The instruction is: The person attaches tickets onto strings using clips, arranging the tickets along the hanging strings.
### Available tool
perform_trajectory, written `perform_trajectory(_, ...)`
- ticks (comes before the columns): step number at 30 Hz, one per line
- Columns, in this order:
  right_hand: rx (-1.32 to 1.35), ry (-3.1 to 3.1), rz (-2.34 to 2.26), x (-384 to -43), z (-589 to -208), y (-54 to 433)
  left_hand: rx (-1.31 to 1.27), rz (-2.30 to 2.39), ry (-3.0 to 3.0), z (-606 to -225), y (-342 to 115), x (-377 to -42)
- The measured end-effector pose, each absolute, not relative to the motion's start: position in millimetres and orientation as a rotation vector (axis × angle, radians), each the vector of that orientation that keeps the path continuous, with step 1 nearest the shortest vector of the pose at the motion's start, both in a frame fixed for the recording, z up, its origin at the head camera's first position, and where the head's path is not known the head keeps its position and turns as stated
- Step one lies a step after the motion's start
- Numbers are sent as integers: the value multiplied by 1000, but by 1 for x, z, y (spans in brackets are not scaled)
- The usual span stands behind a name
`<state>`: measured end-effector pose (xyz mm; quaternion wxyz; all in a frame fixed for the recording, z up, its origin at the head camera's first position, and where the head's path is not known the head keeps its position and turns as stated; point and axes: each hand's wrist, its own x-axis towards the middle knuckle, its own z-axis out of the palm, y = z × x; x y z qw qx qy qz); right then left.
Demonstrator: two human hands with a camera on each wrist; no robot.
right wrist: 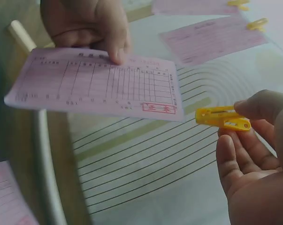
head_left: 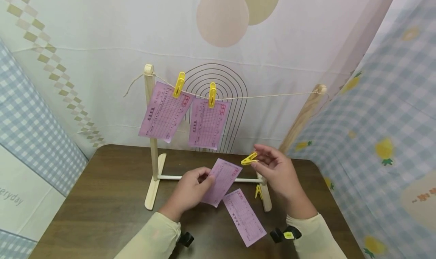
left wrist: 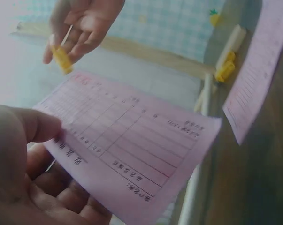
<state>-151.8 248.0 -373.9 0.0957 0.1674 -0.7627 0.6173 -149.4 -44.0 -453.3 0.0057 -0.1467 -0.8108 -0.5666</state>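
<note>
left hand (head_left: pixel 189 189): pinches the pink slip (head_left: pixel 223 180) by one long edge, thumb on its printed face
right hand (head_left: pixel 280 174): pinches a yellow clip (head_left: pixel 249 159) between thumb and fingers
held slip: between the two hands, its red-stamped corner near the clip but apart from it
loose slip (head_left: pixel 244 218): on the brown table (head_left: pixel 102 198), below the hands and between the wrists
spare clip (head_left: pixel 258 192): by the stand's right foot (head_left: pixel 267 204), below the right hand
cord (head_left: pixel 269 96): two clipped slips (head_left: pixel 209 124) hang from it, beyond the hands
</note>
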Motion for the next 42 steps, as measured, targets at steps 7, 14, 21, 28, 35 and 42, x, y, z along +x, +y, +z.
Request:
perform_trajectory(7,717,-2204,1735,-150,-328,253,-447,-1865,-2431,-426,-32,-149)
perform_trajectory(14,878,-2134,1613,-153,-265,249,-434,-1878,-2346,-390,-25,-154)
perform_trajectory(21,961,-2172,1408,-152,-204,241,-462,-1936,-2257,-365,-13,-157)
perform_trajectory(28,926,-2297,1030,-151,-148,230,-447,-2009,-2152,-345,-3,-158)
perform_trajectory(35,826,-2442,914,-162,-118,219,-424,-2041,-2075,-332,6,-166)
perform_trajectory(42,794,-2537,865,-174,-109,209,-407,-2022,-2071,-320,10,-171)
